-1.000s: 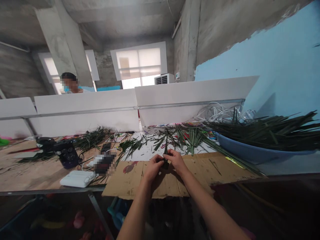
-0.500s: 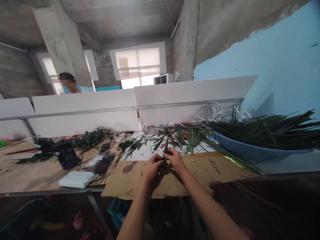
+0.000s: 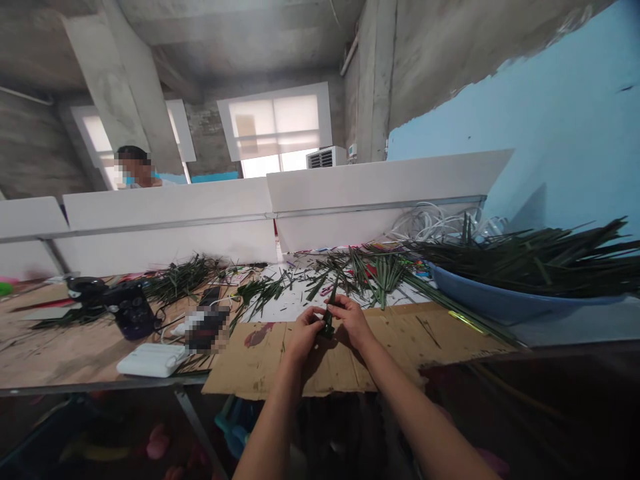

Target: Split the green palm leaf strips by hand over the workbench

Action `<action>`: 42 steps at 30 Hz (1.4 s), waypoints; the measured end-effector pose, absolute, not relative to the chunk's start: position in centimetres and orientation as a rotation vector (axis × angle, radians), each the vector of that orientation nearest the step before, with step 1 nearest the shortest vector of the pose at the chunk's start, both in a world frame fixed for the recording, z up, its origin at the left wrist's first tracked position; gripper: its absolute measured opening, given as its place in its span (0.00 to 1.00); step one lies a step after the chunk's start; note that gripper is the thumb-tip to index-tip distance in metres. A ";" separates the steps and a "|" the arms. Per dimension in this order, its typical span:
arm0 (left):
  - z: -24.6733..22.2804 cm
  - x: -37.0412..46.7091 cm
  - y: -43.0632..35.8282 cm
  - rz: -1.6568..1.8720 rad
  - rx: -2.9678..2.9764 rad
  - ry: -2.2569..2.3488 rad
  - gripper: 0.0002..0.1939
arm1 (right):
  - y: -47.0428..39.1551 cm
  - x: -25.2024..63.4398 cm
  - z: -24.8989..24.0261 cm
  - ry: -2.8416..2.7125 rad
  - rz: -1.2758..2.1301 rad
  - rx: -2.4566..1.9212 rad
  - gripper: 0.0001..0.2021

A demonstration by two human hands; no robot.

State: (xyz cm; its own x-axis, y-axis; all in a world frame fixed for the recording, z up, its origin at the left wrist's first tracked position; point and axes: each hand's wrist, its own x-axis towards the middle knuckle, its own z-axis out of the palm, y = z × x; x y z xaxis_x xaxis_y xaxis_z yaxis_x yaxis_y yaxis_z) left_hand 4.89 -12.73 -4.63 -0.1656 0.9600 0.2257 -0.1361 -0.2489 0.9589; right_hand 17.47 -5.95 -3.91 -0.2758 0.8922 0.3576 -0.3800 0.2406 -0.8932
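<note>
Between my two hands is a dark green leaf strip point(image 3: 328, 325), folded into a small bundle at its lower end, with a pointed length standing up. My left hand point(image 3: 306, 333) pinches the bundle from the left, its fingertips partly hiding it. From the right, my right hand point(image 3: 350, 321) grips the same strip a little higher, thumb and fingers closed. Both hands are above a stained brown cardboard sheet point(image 3: 400, 333). Beyond them, loose cut leaf strips point(image 3: 385, 273) lie scattered over a white sheet point(image 3: 295, 300).
A blue basin point(image 3: 500, 303) heaped with long leaves stands at the right. On the left are a white power bank point(image 3: 150, 360), a dark mug-like container point(image 3: 131, 310) and another leaf pile point(image 3: 180, 280). White panels point(image 3: 170, 207) close off the back; a person point(image 3: 137, 167) is behind them.
Little differs. The folded lower end of the leaf strip has shifted slightly left and tilted between my fingers; both hands keep their hold.
</note>
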 end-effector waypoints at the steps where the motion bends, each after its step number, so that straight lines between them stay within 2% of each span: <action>1: -4.6 4.9 -12.7 1.568 1.188 1.074 0.13 | -5.9 17.5 -3.9 -1.313 1.354 -0.552 0.12; 5: -4.5 4.9 -12.8 1.588 1.183 1.082 0.12 | -5.9 17.6 -3.9 -1.301 1.375 -0.606 0.14; 12: -4.9 4.8 -12.6 1.595 1.198 1.088 0.09 | -5.9 17.5 -3.8 -1.309 1.401 -0.605 0.10; 19: -4.9 4.9 -12.6 1.571 1.215 1.069 0.11 | -6.0 17.5 -3.6 -1.309 1.417 -0.556 0.09; 35: -4.5 5.0 -12.7 1.574 1.205 1.084 0.09 | -5.5 17.5 -4.1 -1.206 1.259 -0.636 0.17; 42: -5.3 4.7 -12.0 1.538 1.208 1.078 0.15 | -5.3 17.7 -4.1 -1.180 1.244 -0.703 0.21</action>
State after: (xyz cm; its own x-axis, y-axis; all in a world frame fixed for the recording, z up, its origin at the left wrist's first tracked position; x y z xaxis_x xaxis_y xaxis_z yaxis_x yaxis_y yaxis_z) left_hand 4.75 -11.98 -5.27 -0.1427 0.9648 0.2211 -0.1210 -0.2387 0.9635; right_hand 17.66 -5.26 -4.12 -0.0949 0.9535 0.2861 -0.3362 0.2398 -0.9108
